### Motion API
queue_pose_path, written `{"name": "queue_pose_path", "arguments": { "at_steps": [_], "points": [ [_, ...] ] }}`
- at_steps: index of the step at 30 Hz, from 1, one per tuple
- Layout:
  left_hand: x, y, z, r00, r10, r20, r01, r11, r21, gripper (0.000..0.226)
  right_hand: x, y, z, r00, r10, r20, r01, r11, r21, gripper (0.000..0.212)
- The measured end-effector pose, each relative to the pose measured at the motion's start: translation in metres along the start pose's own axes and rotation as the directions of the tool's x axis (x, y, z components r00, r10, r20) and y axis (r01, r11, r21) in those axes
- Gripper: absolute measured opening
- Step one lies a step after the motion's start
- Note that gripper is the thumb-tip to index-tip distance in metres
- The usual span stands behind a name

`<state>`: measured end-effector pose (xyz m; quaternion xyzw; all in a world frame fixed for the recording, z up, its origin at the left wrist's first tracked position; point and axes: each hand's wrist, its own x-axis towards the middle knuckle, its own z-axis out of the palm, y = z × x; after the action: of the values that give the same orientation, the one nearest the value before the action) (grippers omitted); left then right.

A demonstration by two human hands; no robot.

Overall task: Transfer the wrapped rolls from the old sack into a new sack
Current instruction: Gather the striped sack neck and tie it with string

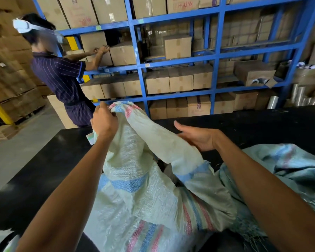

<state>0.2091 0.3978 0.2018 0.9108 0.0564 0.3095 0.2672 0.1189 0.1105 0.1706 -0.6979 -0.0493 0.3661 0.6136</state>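
While the left hand [104, 122] grips its bunched top, the crumpled pale striped sack [144, 179] meets the flat, open-fingered right hand [195, 137].

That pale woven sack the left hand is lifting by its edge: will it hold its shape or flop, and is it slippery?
Likely floppy: the sack sags in folds below where the left hand pinches its edge. Probably light, since one hand holds the raised part while the right hand is open beside it. The woven plastic looks slightly shiny, so it may slide through a loose grip.

Red and purple print on shelf cartons [80, 11] — blurred, nothing legible.
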Motion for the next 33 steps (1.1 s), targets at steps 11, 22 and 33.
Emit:
{"name": "queue_pose_path", "arguments": {
  "at_steps": [11,22,33],
  "points": [
    [0.001,0.014,0.001,0.930,-0.052,0.364,0.080,0.995,-0.063,0.057,0.019,-0.021,-0.006,0.489,-0.467,-0.737,-0.263,0.727,-0.635,0.035],
    [0.008,0.112,-0.049,0.931,0.278,0.239,-0.174,0.908,-0.381,0.029,-0.042,-0.149,0.018,0.629,-0.522,-0.576,0.379,0.853,-0.359,0.015],
    [-0.001,0.158,-0.088,0.804,0.514,0.299,-0.141,0.652,-0.745,0.036,-0.022,-0.147,0.028,0.537,-0.608,-0.585,0.659,0.735,-0.158,0.026]
  ]
}}
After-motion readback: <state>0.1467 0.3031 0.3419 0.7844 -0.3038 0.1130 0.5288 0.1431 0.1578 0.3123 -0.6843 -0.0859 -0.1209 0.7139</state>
